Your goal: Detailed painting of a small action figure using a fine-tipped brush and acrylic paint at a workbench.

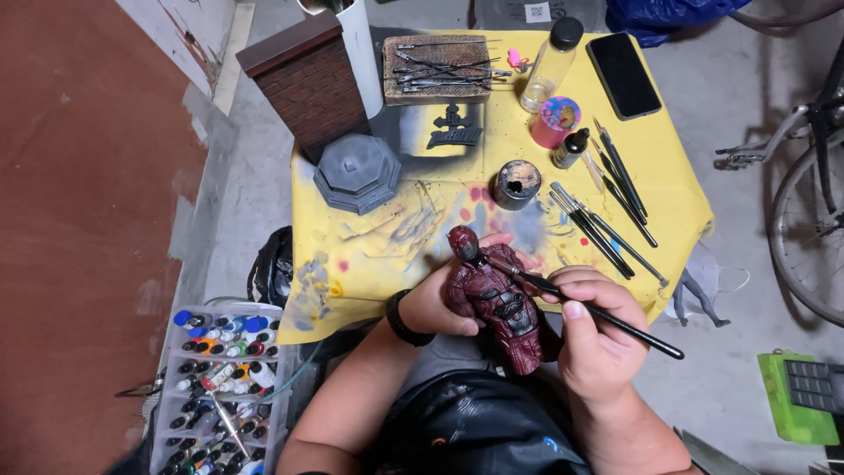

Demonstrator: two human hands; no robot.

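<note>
1. Figurine (497, 303), dark red and rigid, sits low over the yellow tabletop (677, 189), at six o'clock from the grey pedestal (358, 171).
2. Your left hand (435, 303) has its grip wrapped shut around the torso; it looks light, stiff, with thin breakable limbs, so hold the trunk.
3. Your right hand (593, 330) pinches a black brush (589, 308) closed, its tip touching the shoulder.
</note>
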